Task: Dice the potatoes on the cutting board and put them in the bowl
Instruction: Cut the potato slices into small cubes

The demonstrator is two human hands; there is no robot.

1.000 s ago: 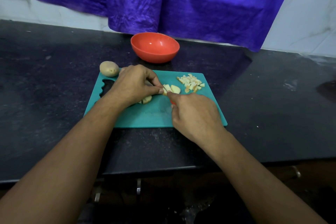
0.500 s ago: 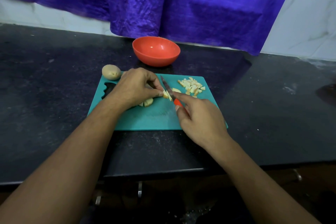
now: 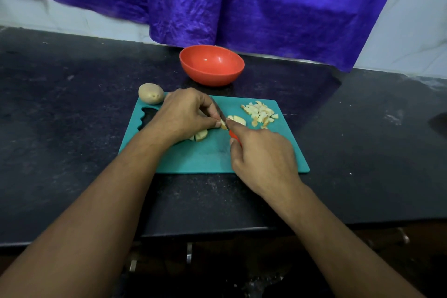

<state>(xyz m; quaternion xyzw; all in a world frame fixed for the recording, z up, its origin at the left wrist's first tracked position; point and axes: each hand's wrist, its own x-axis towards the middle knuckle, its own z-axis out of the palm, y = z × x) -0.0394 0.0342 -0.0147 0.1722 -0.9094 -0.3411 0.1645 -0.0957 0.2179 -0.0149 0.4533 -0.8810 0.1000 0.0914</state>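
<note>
Potato piece mid-board, pinched by your left hand; right hand closed on knife. Dice at board's far right corner. Firm, wet-slick: pin cut face down, fingertips curled.

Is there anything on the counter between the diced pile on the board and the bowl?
Nothing visible. The diced pile lies at the board's far right corner, and the bowl stands just beyond the board's far edge with only bare counter between. The whole potato sits off to the left.
</note>
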